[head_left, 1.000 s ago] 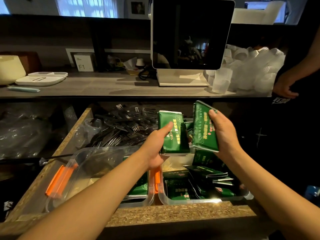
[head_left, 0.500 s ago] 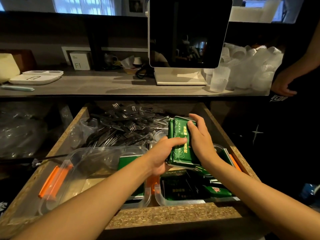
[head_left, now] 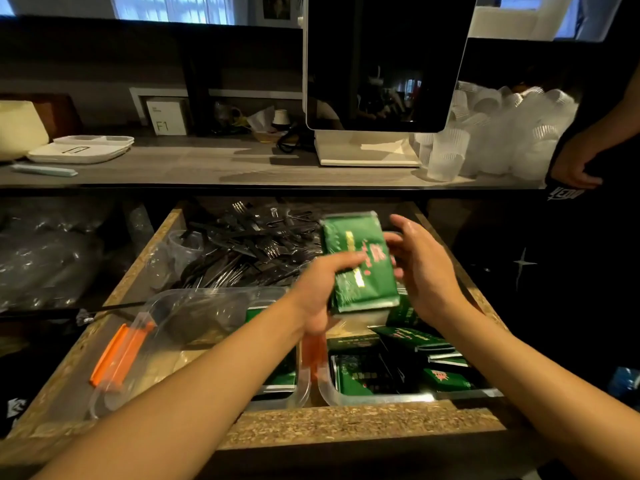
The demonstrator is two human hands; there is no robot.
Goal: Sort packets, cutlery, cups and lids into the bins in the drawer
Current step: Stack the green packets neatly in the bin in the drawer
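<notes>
My left hand grips a green packet and holds it upright above the open drawer. Just right of the packet, my right hand has its fingers spread and holds nothing; its fingertips are at the packet's right edge. Below, a clear bin at the drawer's front right holds several green packets. A second clear bin with an orange clip sits front left, with green packets at its right end. Black plastic forks lie piled at the back of the drawer.
On the counter stand a screen on a white base, stacked clear cups and bagged white cups. A white tray lies at the left. Another person stands at the right, hand at the hip.
The two packets were brought together into my left hand. My right hand has let go and drawn slightly to the right, and the packet now stands higher, facing me.
</notes>
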